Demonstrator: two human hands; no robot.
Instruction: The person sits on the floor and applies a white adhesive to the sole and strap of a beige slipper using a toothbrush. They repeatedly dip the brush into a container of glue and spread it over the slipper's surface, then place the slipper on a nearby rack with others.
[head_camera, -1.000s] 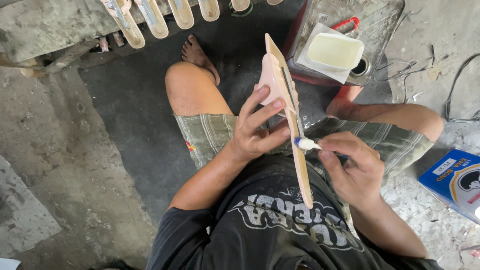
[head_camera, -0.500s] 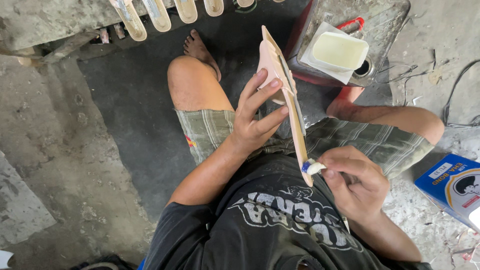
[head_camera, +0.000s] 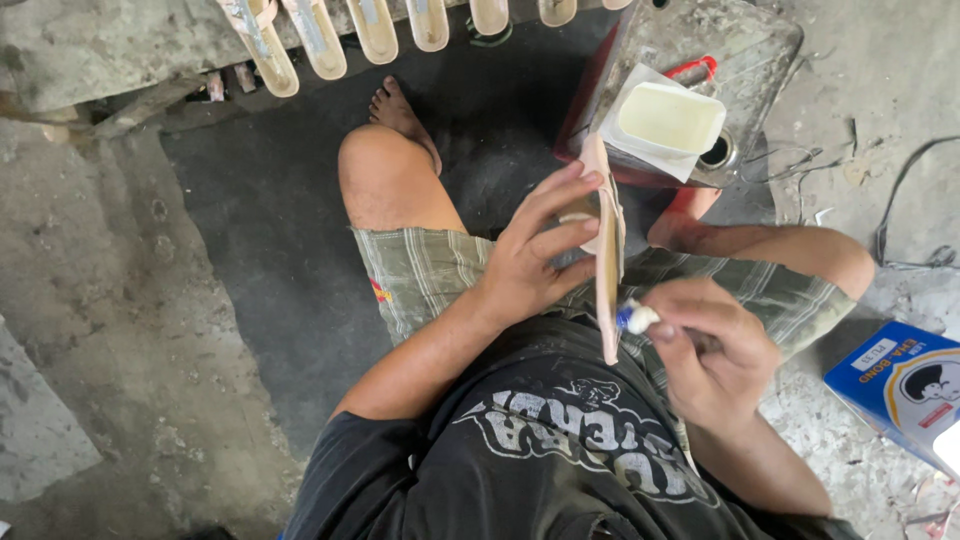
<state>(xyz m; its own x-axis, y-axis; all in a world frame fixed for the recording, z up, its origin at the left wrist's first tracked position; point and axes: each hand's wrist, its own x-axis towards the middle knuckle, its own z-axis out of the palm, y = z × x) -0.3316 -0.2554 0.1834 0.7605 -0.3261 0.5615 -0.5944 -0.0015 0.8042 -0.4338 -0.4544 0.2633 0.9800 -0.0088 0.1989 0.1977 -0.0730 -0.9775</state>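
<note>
Since approx. half a sec ago the flat tan sole piece (head_camera: 607, 270) is being held lower and tipped edge-on to the camera, w/ the small brush (head_camera: 636, 318) being kept against its lower edge. Largest first: a dark mat (head_camera: 270, 250) is being sat on over the grey concrete floor; a battered metal can (head_camera: 740, 50) w/ red sides is standing ahead of the knees, and an open tub of pale glue (head_camera: 670, 118) is being carried on top of it. A blue box (head_camera: 900, 390) is lying at right, and a row of pale soles (head_camera: 400, 25) is being laid out at the top. The sole piece is being gripped above the lap by the left hand (head_camera: 530, 255), fingers spread across its face, thumb behind. The brush is being pinched tight in the right hand (head_camera: 715, 350), fingers curled closed.
</note>
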